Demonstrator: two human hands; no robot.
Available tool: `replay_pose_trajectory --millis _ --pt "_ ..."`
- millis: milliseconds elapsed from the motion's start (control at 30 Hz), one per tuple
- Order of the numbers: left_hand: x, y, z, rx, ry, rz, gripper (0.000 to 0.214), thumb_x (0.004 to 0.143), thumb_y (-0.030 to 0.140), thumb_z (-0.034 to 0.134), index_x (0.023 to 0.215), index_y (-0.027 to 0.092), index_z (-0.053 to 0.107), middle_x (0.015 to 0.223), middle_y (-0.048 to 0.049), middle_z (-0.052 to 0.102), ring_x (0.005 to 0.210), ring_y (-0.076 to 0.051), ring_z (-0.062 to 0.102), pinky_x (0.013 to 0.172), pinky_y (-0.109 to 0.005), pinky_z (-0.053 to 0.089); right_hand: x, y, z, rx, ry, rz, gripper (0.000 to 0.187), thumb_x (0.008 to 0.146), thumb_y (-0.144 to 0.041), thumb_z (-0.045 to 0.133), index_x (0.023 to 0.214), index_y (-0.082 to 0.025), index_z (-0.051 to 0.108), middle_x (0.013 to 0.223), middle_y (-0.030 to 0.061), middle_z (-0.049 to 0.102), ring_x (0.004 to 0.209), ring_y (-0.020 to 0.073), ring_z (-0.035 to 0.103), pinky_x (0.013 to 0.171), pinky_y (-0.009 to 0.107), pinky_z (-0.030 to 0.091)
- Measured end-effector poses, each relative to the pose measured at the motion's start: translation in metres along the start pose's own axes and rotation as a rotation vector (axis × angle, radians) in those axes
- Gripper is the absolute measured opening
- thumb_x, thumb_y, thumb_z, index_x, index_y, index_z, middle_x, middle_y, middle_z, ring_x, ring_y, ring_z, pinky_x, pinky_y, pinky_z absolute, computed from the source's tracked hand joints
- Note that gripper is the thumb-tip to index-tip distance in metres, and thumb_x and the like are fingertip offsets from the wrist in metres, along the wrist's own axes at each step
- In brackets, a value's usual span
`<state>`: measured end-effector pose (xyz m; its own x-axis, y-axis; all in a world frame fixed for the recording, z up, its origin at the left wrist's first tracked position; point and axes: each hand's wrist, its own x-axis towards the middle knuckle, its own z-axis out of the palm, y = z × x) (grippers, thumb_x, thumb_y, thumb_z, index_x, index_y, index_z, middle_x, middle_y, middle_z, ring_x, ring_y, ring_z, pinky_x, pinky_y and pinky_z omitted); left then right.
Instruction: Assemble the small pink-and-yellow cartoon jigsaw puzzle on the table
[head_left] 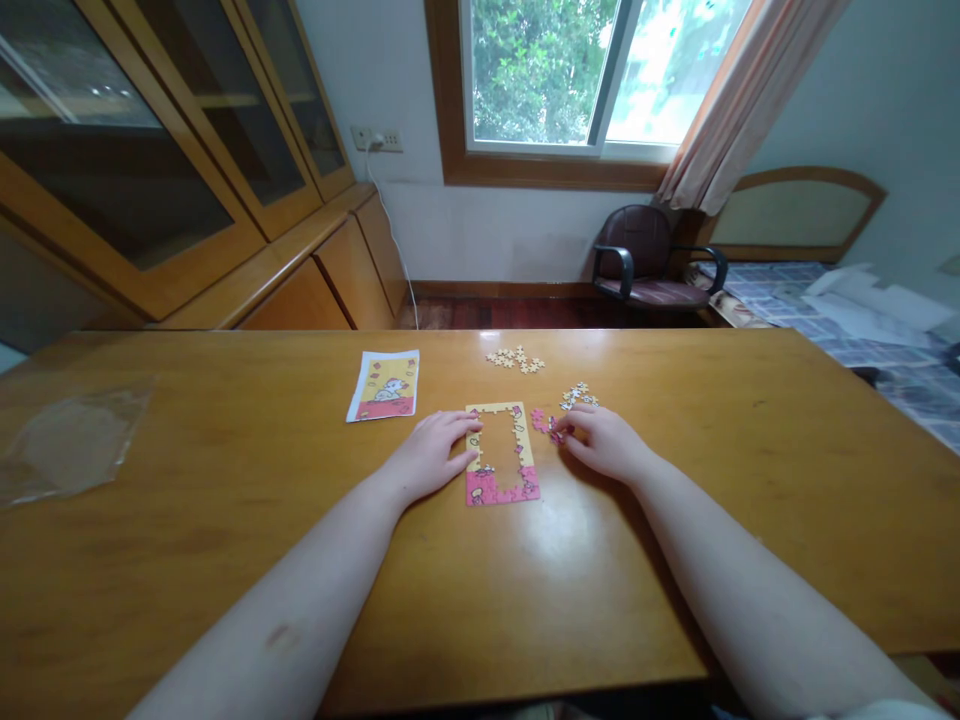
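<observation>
A partly assembled jigsaw puzzle [531, 484] lies flat on the table, its yellow and pink border joined around an open middle. My left hand [433, 452] rests at its left side, fingers spread and fingertips on the yellow border. To the right of the puzzle, my right hand [600, 440] has its thumb and fingers closed at a small pink puzzle piece [556, 431], partly hidden by the fingertips. Other pink pieces [538, 420] lie just left of those fingers. Beyond the right hand is a group of whitish pieces [579, 396].
Yellow pieces [517, 360] are piled near the far edge of the wooden table [247, 440]. A printed reference picture [385, 386] lies left of the puzzle. At the far left is a clear plastic bag [71, 440]. An office chair [645, 255] stands beyond the table.
</observation>
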<state>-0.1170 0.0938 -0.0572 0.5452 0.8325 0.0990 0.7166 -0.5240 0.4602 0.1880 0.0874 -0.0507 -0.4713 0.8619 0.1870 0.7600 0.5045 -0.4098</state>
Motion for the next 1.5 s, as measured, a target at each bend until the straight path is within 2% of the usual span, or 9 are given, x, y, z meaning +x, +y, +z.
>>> replay_pose_trajectory --millis 333,533,700,967,1267,1500 --pt "0.000 0.001 -0.001 -0.009 0.005 0.008 0.037 0.086 0.035 0.054 0.120 0.023 0.060 0.132 -0.0062 0.057 0.121 -0.024 0.051 0.106 -0.043 0.039 -0.001 0.006 -0.006 -0.056 -0.038 -0.031 0.020 0.081 -0.014 0.050 0.090 -0.020 0.067 0.091 0.0055 0.066 0.084 0.0180 0.061 0.078 0.029 0.047" --pt "-0.001 0.001 -0.002 -0.031 0.004 -0.018 0.039 0.084 0.037 0.055 0.120 0.023 0.060 0.130 -0.0067 0.058 0.120 -0.025 0.052 0.105 -0.043 0.040 -0.001 0.004 -0.004 -0.060 0.018 0.041 0.019 0.081 -0.014 0.051 0.089 -0.021 0.066 0.091 0.0046 0.066 0.083 0.0176 0.062 0.077 0.028 0.047" --pt "-0.001 0.000 -0.001 -0.033 0.006 -0.018 0.047 0.083 0.035 0.056 0.128 0.023 0.053 0.134 -0.0069 0.055 0.122 -0.025 0.050 0.107 -0.043 0.039 -0.002 0.003 -0.005 -0.080 -0.002 0.068 0.017 0.082 -0.016 0.052 0.088 -0.022 0.067 0.091 0.0046 0.066 0.082 0.0175 0.062 0.075 0.028 0.047" --pt "-0.001 -0.001 -0.001 -0.048 0.015 -0.031 0.050 0.083 0.037 0.055 0.131 0.022 0.050 0.135 -0.0073 0.054 0.124 -0.025 0.049 0.107 -0.042 0.038 -0.003 -0.001 -0.007 -0.006 -0.093 -0.037 0.025 0.083 -0.016 0.052 0.097 -0.025 0.071 0.096 0.0042 0.066 0.086 0.0169 0.062 0.079 0.029 0.048" --pt "-0.001 0.000 -0.002 -0.055 0.009 -0.031 0.050 0.083 0.036 0.056 0.131 0.022 0.051 0.135 -0.0079 0.055 0.124 -0.026 0.049 0.107 -0.044 0.038 -0.007 -0.001 -0.011 -0.010 -0.119 0.030 0.012 0.084 -0.027 0.059 0.079 -0.022 0.069 0.085 0.0036 0.065 0.079 0.0164 0.062 0.071 0.027 0.047" --pt "-0.001 -0.001 -0.001 -0.055 0.013 -0.030 0.050 0.083 0.037 0.055 0.131 0.023 0.051 0.135 -0.0068 0.054 0.124 -0.026 0.049 0.107 -0.042 0.038 -0.007 -0.005 -0.015 -0.080 -0.075 0.116 0.017 0.084 -0.036 0.060 0.081 -0.022 0.068 0.087 0.0044 0.065 0.079 0.0175 0.062 0.071 0.028 0.047"
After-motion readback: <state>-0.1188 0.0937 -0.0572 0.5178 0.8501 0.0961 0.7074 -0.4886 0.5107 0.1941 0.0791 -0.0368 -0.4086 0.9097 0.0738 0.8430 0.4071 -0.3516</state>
